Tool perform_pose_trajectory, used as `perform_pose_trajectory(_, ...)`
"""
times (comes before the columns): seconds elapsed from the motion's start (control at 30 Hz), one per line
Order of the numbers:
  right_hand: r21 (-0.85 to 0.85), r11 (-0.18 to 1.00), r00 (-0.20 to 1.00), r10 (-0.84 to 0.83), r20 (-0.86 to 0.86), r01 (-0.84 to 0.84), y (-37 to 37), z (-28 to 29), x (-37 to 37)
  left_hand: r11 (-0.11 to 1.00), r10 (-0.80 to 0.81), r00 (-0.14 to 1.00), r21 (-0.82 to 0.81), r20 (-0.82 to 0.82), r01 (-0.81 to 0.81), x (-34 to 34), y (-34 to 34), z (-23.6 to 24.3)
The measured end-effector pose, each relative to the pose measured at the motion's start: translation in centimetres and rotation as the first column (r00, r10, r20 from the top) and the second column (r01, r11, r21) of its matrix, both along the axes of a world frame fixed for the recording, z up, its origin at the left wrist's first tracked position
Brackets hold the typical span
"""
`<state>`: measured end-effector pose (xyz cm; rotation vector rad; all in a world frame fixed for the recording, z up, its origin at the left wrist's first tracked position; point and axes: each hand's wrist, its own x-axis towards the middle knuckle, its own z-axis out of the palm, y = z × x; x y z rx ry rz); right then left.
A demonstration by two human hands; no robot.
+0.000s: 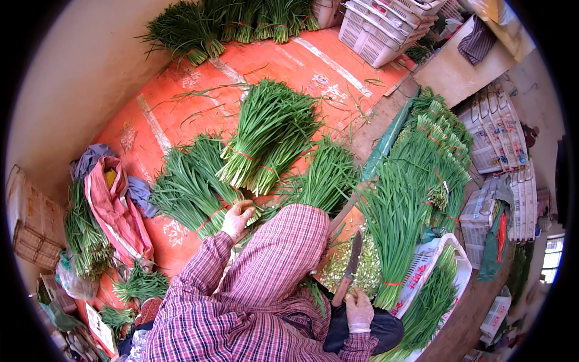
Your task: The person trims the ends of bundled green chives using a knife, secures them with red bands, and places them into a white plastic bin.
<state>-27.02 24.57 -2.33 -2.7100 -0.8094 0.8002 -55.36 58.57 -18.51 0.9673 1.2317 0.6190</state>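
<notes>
Leafy green bunch (184, 181) lies at 9 o'clock on an orange sheet (271, 63); the left hand (236, 221), at 8 o'clock, bends its fingers against the stems, whether pinching I cannot tell. At 5 o'clock the right hand (360, 312) curls its fingers beside a knife (354, 256), grip unclear, with a white basket (418, 268) at 4 o'clock

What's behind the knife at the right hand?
Pale stem scraps and dark cloth show around the knife. Whatever lies directly behind the knife and the right hand is covered.
</notes>
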Motion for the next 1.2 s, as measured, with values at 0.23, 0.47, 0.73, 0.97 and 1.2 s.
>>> perform_pose_trajectory(0.23, -0.107, 0.994, 0.997, -0.015, -0.08, 0.007, 0.1, -3.3, -1.1, 0.901, -0.415, 0.907, -0.105, 0.075, 0.421, 9.1, 3.0, -8.1)
perform_pose_trajectory(0.47, -0.196, 0.981, 0.993, 0.028, 0.116, -0.005, 2.3, -4.2, -2.2, 0.722, -0.691, 0.707, -0.185, -0.151, 0.666, 12.4, 3.5, -11.1)
perform_pose_trajectory(0.73, -0.361, 0.932, 0.976, 0.108, 0.191, -0.032, 3.2, -4.4, -2.9, 0.637, -0.758, 0.525, -0.268, -0.387, 0.723, 17.9, 2.8, -7.2)
perform_pose_trajectory(0.97, -0.339, 0.94, 0.947, 0.139, 0.29, -0.035, 3.2, -5.0, -3.5, 0.479, -0.741, 0.222, -0.267, -0.634, 0.836, 19.7, 0.8, -6.9)
perform_pose_trajectory(1.2, -0.384, 0.923, 0.973, 0.095, 0.21, -0.007, 5.4, -3.8, -2.2, 0.812, -0.583, 0.796, -0.147, -0.163, 0.564, 19.1, 0.4, -10.3)
